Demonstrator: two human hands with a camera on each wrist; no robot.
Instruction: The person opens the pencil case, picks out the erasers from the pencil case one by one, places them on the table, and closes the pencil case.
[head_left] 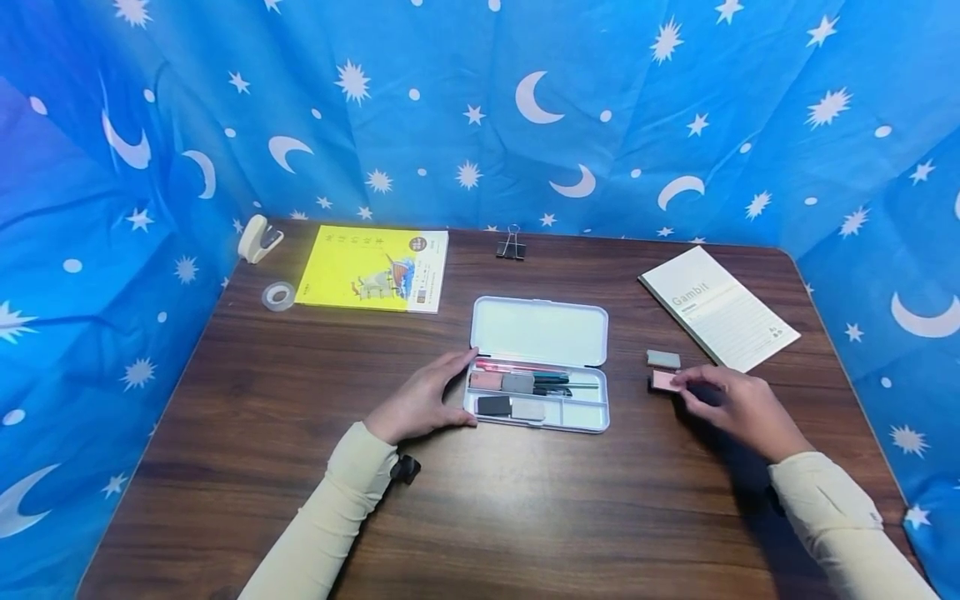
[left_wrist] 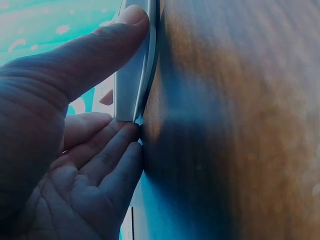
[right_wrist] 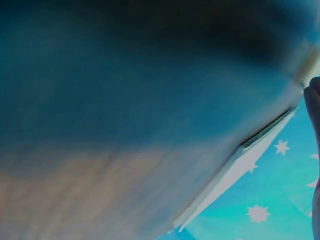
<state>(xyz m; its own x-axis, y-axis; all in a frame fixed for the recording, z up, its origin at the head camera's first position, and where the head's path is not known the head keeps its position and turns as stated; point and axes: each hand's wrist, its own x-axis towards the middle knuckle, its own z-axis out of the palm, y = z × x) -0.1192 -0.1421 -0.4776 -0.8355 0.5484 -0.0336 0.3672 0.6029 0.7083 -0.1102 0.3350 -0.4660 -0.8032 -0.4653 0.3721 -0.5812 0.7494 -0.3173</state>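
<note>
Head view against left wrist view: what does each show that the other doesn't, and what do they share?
Only the head view shows the right hand touching a pink eraser, a grey eraser beside it, the erasers and pens inside the pencil case, plus the yellow book, white booklet, binder clip and tape roll.

Only the left wrist view shows the palm close up, the thumb pressed along the case's edge and the fingers at its corner.

Both show the left hand against the case on the wooden table.
</note>
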